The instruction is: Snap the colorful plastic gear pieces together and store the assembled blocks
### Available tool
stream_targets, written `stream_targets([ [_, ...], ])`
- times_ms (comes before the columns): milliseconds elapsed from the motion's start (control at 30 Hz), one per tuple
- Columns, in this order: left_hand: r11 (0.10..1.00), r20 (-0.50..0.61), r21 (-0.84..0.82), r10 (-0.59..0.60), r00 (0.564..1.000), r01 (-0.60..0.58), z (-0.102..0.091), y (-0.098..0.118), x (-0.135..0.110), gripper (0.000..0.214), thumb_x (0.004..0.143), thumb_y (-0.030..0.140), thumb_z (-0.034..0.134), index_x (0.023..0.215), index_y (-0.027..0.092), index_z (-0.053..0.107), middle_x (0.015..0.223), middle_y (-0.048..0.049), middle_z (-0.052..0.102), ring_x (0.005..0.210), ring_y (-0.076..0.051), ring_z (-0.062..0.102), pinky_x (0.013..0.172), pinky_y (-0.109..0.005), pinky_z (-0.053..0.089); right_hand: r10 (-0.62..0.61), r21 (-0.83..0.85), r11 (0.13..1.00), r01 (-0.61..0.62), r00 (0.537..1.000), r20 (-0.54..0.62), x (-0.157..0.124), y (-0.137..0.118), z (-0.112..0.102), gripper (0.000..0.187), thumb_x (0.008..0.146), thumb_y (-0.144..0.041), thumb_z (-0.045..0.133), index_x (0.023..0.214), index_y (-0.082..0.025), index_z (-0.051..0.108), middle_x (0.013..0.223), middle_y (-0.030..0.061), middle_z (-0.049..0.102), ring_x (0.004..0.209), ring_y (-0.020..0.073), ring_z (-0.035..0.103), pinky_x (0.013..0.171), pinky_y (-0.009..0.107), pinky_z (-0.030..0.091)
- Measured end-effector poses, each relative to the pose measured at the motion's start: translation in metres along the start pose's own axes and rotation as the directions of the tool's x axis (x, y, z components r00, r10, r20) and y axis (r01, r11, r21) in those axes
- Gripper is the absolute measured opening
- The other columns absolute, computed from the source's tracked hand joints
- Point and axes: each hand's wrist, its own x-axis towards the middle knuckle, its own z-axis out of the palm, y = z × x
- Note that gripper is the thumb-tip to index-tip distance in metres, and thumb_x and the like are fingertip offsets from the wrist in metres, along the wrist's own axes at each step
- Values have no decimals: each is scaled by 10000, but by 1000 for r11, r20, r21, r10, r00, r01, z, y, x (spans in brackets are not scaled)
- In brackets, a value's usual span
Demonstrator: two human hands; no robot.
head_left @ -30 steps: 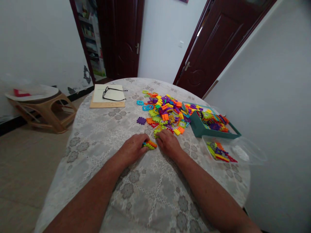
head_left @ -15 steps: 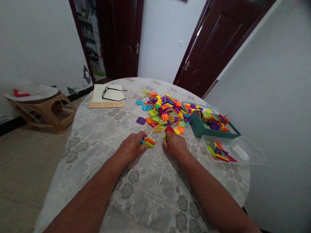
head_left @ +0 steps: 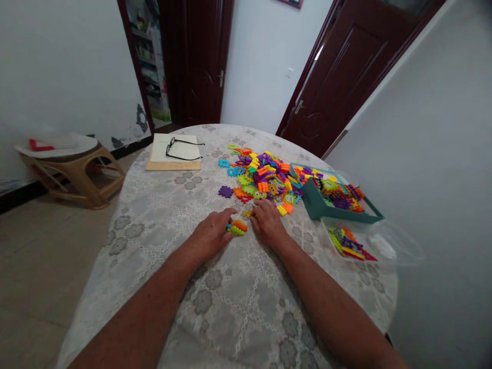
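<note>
Since the earlier frame, I see that the right hand [head_left: 267,223] has shifted left to a yellow notched plastic piece [head_left: 247,214]. From my left, the left hand [head_left: 211,230] pinches a small stack of orange, lime-green and blue notched plastic pieces [head_left: 239,228] just above the patterned cloth; I'd keep that grip light and level so the layers stay aligned. The yellow piece lies between the hands; the right fingers curl over its edge, but I can't tell whether they grip it. I'd take it by the rim, away from the multicoloured plastic pile [head_left: 265,174] beyond.
</note>
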Motion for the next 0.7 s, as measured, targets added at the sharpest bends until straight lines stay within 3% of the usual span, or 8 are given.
stream_targets([
  [200,999,-48,-40,10,999,-12,2,-2,2,658,885,189,651,1513,252,464,1209,-82,727,1101,-268,655,981,-381,488,-60,196,977,83,991,-117,-4,-17,-16,177,1053,-242,462,1135,-197,613,1276,155,656,1299,280,552,1138,484,435],
  [300,999,-58,-38,11,998,-13,4,-3,3,709,879,202,651,1556,239,445,1187,-90,737,1094,-276,660,979,-391,497,-35,228,973,36,999,-7,-4,-31,-18,192,1071,-300,461,1122,-199,616,1083,118,688,1049,252,627,944,398,507],
  [400,1000,-75,-24,16,997,-18,5,-5,4,725,871,252,659,1567,231,459,1215,-110,734,1136,-296,664,1005,-411,506,-6,188,982,-19,991,131,-4,-44,-17,232,1093,-339,448,1060,-205,634,962,80,680,911,222,611,837,341,483],
  [533,999,-135,20,35,990,-32,8,-15,8,705,876,362,640,1548,203,498,1327,-159,701,1194,-363,663,1039,-493,518,-1,184,982,-31,985,173,-3,-53,-18,263,1111,-361,431,1107,-207,643,1018,80,694,970,222,607,883,346,473],
  [633,997,-158,15,79,984,-77,11,-24,13,729,912,413,577,1598,209,436,1276,-168,725,1131,-395,687,1000,-562,543,-6,210,977,-35,982,191,-3,-53,-19,245,1047,-368,571,1240,-223,609,1139,78,702,1055,241,606,936,372,480],
  [700,991,-182,14,130,975,-129,13,-27,15,721,937,412,532,1622,226,401,1346,-173,696,1187,-410,669,1033,-599,530,-17,233,972,-28,982,189,-3,-52,-19,384,984,-321,649,1345,-228,553,1253,84,692,1111,255,605,977,394,482],
])
